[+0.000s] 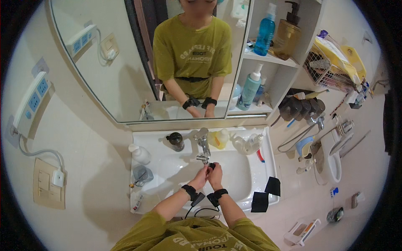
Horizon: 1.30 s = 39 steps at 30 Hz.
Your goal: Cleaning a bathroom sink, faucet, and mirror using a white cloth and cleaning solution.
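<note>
My left hand [199, 179] and my right hand [215, 177] meet over the white washbasin [234, 175], just under the spout of the chrome faucet [204, 146]. A small black object [212, 165] shows at the fingertips of my right hand; its kind is too small to tell. My left fingers are close against my right ones, and whether they also grip it is hidden. Black straps with cables circle both wrists. Behind the faucet stand a dark pump bottle [176, 141] and a yellow bottle [220, 139].
A white pump bottle [140, 154] and a grey cup [143, 175] stand on the left rim. On the right rim are a clear pump bottle [252, 144] and two black squares [260, 202]. The mirror [103, 84] and shelves [270, 62] rise behind; a toilet [333, 160] is right.
</note>
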Each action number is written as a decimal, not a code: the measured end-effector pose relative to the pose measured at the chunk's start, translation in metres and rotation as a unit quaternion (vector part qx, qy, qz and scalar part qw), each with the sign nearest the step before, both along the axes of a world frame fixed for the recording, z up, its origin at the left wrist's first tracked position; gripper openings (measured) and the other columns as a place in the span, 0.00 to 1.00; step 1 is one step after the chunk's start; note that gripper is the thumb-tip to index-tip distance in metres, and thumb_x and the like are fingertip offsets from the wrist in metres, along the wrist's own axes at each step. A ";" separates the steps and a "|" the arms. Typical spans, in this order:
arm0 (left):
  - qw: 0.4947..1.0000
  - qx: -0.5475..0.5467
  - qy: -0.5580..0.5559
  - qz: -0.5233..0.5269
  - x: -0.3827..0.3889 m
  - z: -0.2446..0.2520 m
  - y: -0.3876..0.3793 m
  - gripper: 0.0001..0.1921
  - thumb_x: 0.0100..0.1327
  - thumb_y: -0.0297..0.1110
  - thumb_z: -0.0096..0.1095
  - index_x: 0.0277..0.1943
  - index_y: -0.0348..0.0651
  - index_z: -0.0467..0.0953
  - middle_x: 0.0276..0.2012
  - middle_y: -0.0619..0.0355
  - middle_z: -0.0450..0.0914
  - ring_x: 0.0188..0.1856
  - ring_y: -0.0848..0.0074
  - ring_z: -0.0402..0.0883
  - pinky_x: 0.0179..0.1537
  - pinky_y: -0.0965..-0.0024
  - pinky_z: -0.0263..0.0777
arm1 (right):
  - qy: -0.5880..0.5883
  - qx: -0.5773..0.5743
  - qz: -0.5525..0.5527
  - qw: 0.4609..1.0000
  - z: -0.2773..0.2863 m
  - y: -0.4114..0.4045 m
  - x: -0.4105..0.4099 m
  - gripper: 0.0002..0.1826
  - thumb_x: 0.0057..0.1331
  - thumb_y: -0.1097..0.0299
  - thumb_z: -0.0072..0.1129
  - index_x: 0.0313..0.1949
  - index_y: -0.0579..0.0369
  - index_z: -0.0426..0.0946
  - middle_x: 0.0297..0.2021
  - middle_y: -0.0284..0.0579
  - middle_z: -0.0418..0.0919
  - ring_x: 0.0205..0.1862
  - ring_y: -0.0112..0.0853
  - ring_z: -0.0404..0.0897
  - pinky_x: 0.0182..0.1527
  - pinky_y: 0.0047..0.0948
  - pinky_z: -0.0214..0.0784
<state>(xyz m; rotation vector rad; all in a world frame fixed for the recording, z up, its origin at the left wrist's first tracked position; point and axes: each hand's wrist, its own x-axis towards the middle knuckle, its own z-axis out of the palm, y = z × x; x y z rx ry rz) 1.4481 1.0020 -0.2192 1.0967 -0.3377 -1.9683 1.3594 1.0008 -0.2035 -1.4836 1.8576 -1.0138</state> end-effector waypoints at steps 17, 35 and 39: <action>0.993 0.096 -0.029 0.063 0.005 0.014 -0.007 0.13 0.65 0.44 0.46 0.29 0.50 0.72 0.23 0.67 0.71 0.19 0.82 0.65 0.22 0.79 0.63 | -0.068 -0.012 0.059 0.996 0.021 0.010 0.008 0.15 0.53 0.74 0.56 0.41 0.61 0.69 0.35 0.58 0.75 0.40 0.50 0.75 0.42 0.40 0.67; 0.998 0.030 -0.055 -0.013 0.020 -0.021 -0.023 0.09 0.60 0.35 0.54 0.41 0.47 0.65 0.35 0.59 0.73 0.36 0.73 0.75 0.39 0.62 0.77 | 0.162 -0.177 0.215 0.947 0.150 -0.079 0.025 0.14 0.54 0.70 0.57 0.42 0.54 0.73 0.38 0.48 0.73 0.38 0.42 0.73 0.39 0.38 0.66; 0.997 0.021 -0.076 -0.004 0.010 -0.012 -0.021 0.10 0.60 0.37 0.55 0.43 0.49 0.65 0.36 0.61 0.73 0.38 0.76 0.75 0.39 0.63 0.77 | 0.292 -0.267 0.256 0.882 0.133 -0.097 0.025 0.23 0.54 0.72 0.53 0.52 0.54 0.68 0.53 0.48 0.68 0.51 0.43 0.69 0.50 0.35 0.65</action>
